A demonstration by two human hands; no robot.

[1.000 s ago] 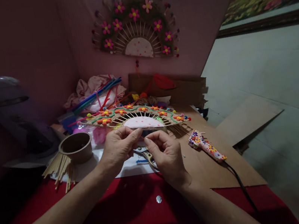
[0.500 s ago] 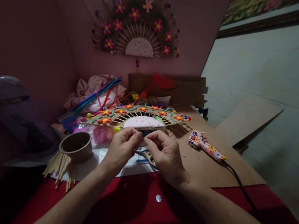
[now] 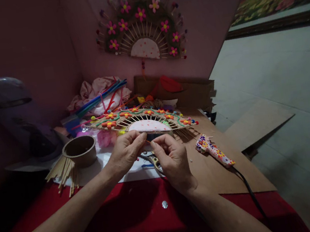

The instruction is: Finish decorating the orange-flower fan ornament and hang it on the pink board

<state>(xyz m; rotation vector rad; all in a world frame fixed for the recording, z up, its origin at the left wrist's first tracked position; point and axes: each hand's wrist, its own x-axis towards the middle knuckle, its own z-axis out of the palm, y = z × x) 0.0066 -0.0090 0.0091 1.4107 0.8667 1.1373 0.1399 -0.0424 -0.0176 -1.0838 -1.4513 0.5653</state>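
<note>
My left hand (image 3: 128, 149) and my right hand (image 3: 173, 160) face each other over the table, fingertips pinched. A short thin orange strand (image 3: 148, 141) spans the small gap between them, one end in each pinch. Just beyond the fingers lies a half-round fan (image 3: 149, 125) with orange flowers, a green wavy line, thin sticks and a white dotted centre. Scissors (image 3: 153, 160) rest on white paper below my hands, partly hidden by my right hand. A flower-patterned glue gun (image 3: 213, 150) lies on cardboard to the right.
A brown bowl (image 3: 80, 151) stands beside wooden sticks (image 3: 64, 173) at left. Behind are cloth and pipe cleaners (image 3: 101, 99). A second fan (image 3: 141, 28) hangs on the wall. A black cord (image 3: 251, 191) crosses the right side; a small shiny disc (image 3: 164, 204) is on red cloth.
My fingertips have parted slightly, and the orange strand now shows between them. The view has shifted very little.
</note>
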